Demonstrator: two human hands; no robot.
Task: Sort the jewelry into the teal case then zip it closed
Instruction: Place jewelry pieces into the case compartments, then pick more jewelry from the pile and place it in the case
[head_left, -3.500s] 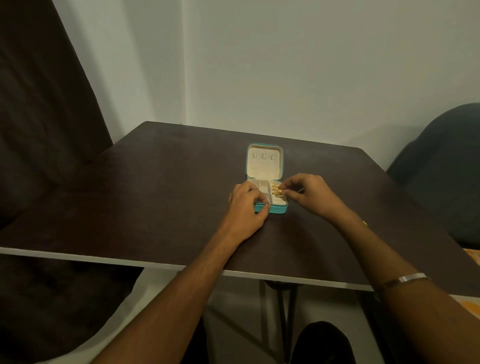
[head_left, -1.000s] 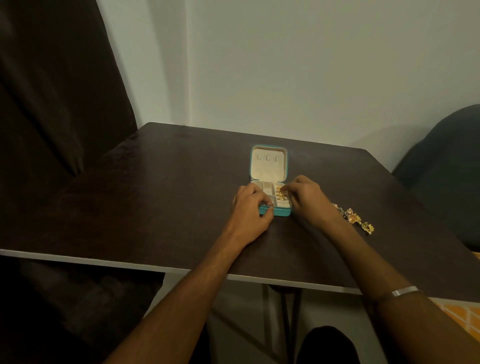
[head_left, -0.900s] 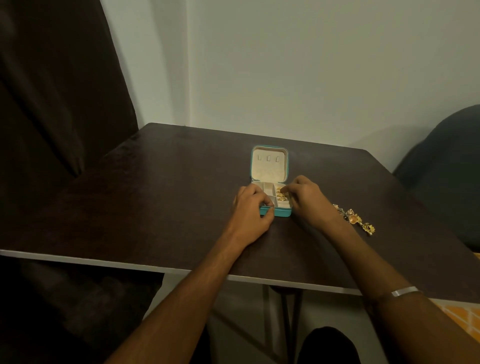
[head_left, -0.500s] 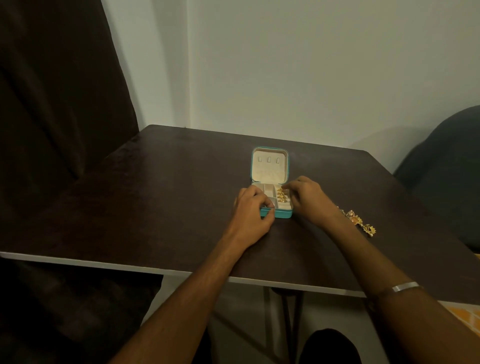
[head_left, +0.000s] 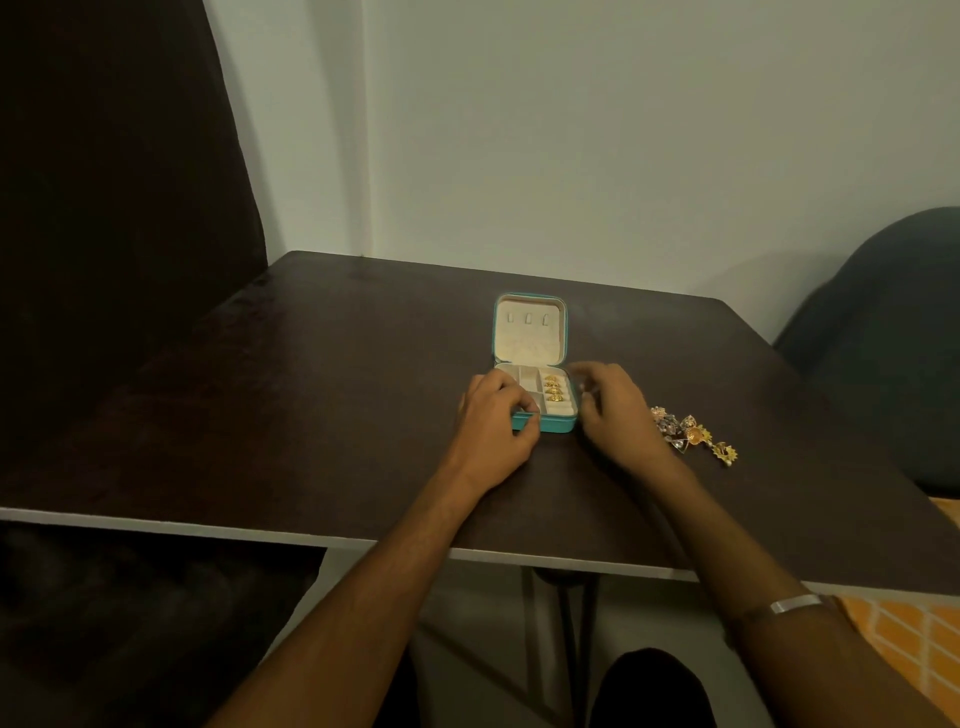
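Head view, left to right: my left hand (head_left: 493, 421) grips the near left corner of the teal case (head_left: 540, 395), thumb on its front edge, steadying it on the table (head_left: 311, 415). The lid stands open; three gold pieces (head_left: 554, 388) sit in the right-hand compartment. My right hand (head_left: 610, 402) hovers just beside the case, fingers loosely curled, holding nothing I can make out. Further right lies the remaining jewelry (head_left: 691, 434). I should pinch one piece cleanly, and keep the case pinned.
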